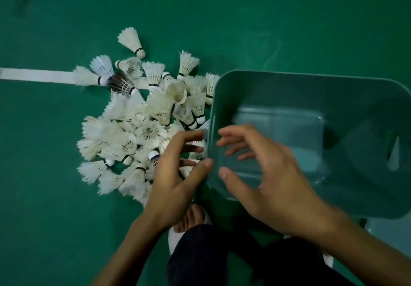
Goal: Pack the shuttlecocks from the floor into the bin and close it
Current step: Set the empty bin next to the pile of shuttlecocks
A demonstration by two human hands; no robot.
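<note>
The dark green sports floor (244, 18) fills the view, crossed at the left by a white painted line (37, 75). On it at the right stands a translucent pale teal plastic bin (311, 75), rectangular with rounded corners and its top open. The heap of white feather shuttlecocks (142, 127) lies on the floor just left of the bin, the nearest ones against its left wall. The right hand (273, 185) hangs over the bin's inside, its fingers (235, 133) spread and loosely bent, blurred. The left hand (175, 174) hovers over the heap's near edge beside the bin's wall, its fingers (184, 136) spread and bent, closed round no shuttlecock. One dark-feathered shuttlecock (121, 83) lies on the line.
</note>
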